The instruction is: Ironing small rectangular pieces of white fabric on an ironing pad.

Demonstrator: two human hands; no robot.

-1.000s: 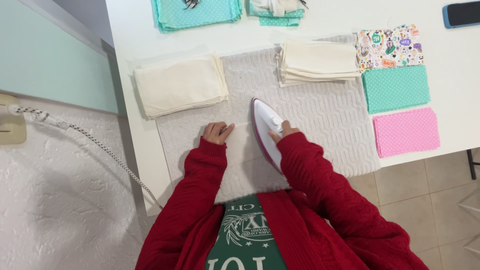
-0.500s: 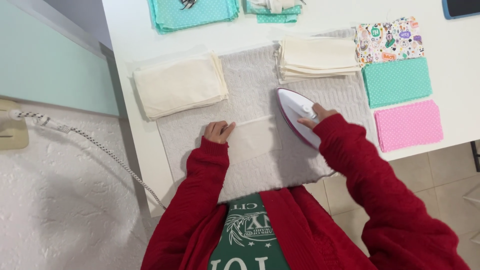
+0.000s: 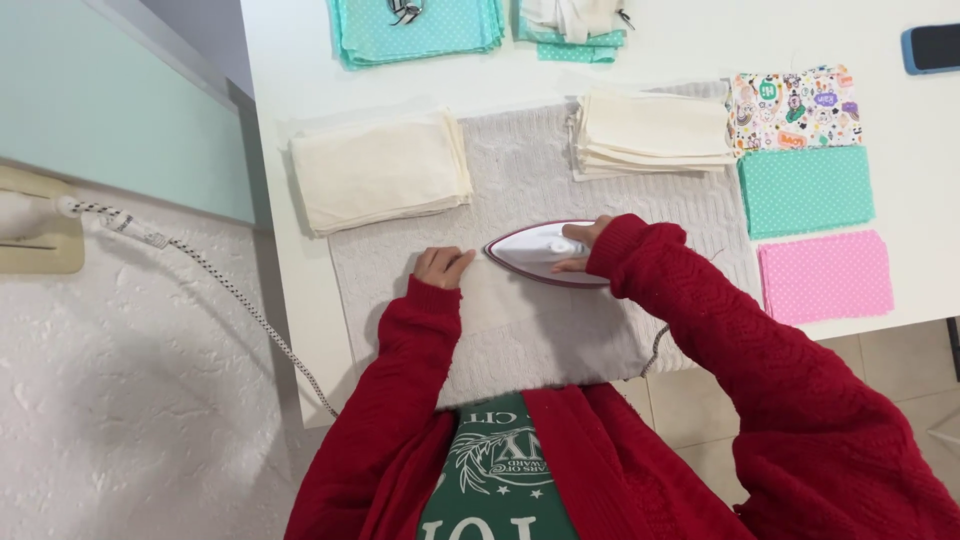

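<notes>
White iron (image 3: 540, 252) under right hand (image 3: 580, 240), beside left hand (image 3: 441, 266).

White iron (image 3: 545, 252) flat (pointing left) on cream cloth (image 3: 505, 300)

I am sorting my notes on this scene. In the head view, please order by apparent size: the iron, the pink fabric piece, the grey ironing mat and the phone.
1. Grey ironing mat, largest by far.
2. Pink fabric piece and iron: they look about alike, and the right hand hides part of the iron, so no ranking.
3. Phone, smallest, though the frame edge cuts it off.
</notes>
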